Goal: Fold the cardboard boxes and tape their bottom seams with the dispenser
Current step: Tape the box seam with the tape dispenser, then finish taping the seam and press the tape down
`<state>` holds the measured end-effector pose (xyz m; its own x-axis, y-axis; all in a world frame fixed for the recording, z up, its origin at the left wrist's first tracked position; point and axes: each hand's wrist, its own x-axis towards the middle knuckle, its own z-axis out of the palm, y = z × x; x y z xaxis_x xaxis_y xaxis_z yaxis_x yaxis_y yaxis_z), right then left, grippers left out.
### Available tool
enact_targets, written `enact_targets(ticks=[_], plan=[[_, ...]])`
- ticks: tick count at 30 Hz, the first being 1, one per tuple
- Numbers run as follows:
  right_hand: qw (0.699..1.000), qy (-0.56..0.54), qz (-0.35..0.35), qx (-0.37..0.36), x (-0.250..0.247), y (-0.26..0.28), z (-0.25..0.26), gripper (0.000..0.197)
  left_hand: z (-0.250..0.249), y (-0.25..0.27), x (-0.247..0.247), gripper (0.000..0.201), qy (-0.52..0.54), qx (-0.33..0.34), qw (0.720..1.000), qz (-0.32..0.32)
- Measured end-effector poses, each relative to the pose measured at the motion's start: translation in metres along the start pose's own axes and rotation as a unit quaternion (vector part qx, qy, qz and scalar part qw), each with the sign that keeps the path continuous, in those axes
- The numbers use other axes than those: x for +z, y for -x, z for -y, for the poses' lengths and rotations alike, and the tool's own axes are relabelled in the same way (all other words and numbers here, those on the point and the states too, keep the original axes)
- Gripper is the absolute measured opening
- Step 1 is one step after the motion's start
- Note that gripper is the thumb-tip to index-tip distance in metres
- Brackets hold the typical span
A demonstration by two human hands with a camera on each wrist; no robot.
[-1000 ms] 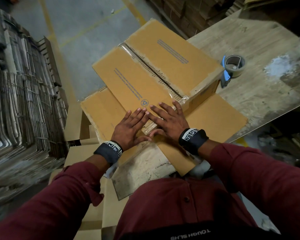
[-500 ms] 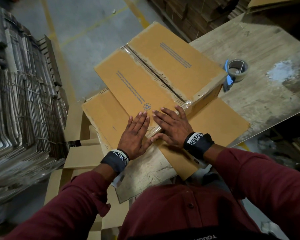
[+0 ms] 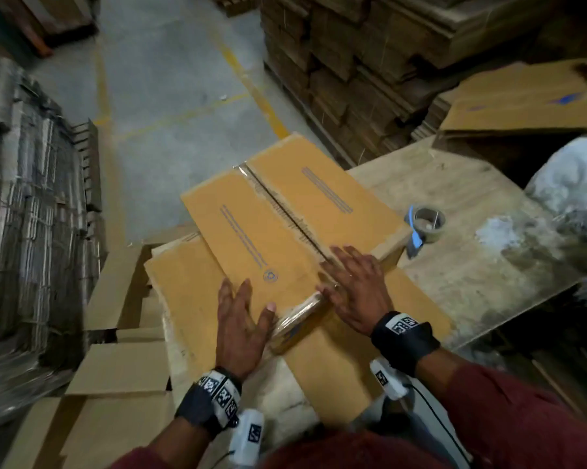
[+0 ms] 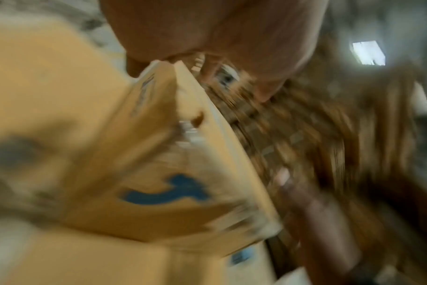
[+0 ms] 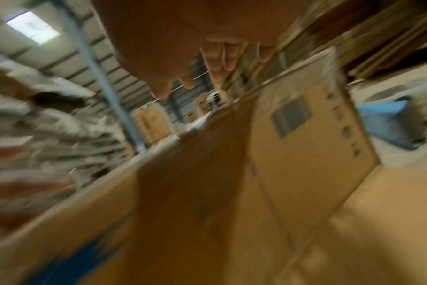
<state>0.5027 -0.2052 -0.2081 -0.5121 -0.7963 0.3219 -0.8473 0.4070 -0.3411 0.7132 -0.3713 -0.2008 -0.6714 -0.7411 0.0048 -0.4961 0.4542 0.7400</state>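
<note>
You laid your left hand (image 3: 241,328) and right hand (image 3: 356,291) flat, fingers released, on the box (image 3: 285,214) near edge; the dispenser (image 3: 424,226) sat just beyond the box's right edge.

Hands spread apart on the box

The left hand (image 3: 241,328) has slid down the near side beside the taped edge; the right hand (image 3: 358,289) has moved up along the seam on the box (image 3: 285,228) top.

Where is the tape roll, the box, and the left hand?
tape roll (image 3: 428,226), head view, on its ring.
box (image 3: 251,218), head view, on its left top flap.
left hand (image 3: 241,319), head view, on the back of the hand.
</note>
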Motion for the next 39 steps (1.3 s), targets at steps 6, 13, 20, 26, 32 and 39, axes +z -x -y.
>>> enact_targets(ticks=[6,13,20,26,32,39], plan=[[0.964,-0.047,0.114,0.235,-0.06,-0.07,-0.091,0.077,-0.057,-0.008,0.011,0.087,0.331,-0.26,0.906,-0.034],[0.945,0.026,0.29,0.146,-0.059,-0.065,-0.081,0.073,-0.046,-0.032,-0.026,0.095,0.202,-0.262,0.943,-0.032],[0.943,0.005,0.333,-0.023,-0.027,-0.003,0.009,0.059,-0.027,-0.037,-0.093,0.101,-0.037,-0.212,0.975,-0.053],[0.889,-0.139,0.406,-0.16,-0.04,-0.003,0.06,0.045,-0.073,-0.009,-0.056,0.086,0.001,-0.196,0.98,-0.031],[0.973,-0.076,0.219,-0.004,-0.017,-0.165,-0.03,0.048,-0.114,0.017,0.023,0.067,-0.156,-0.135,0.978,-0.019],[0.955,-0.028,0.294,0.034,-0.004,-0.21,-0.087,0.051,-0.126,0.007,0.074,0.067,-0.329,-0.135,0.932,0.067]])
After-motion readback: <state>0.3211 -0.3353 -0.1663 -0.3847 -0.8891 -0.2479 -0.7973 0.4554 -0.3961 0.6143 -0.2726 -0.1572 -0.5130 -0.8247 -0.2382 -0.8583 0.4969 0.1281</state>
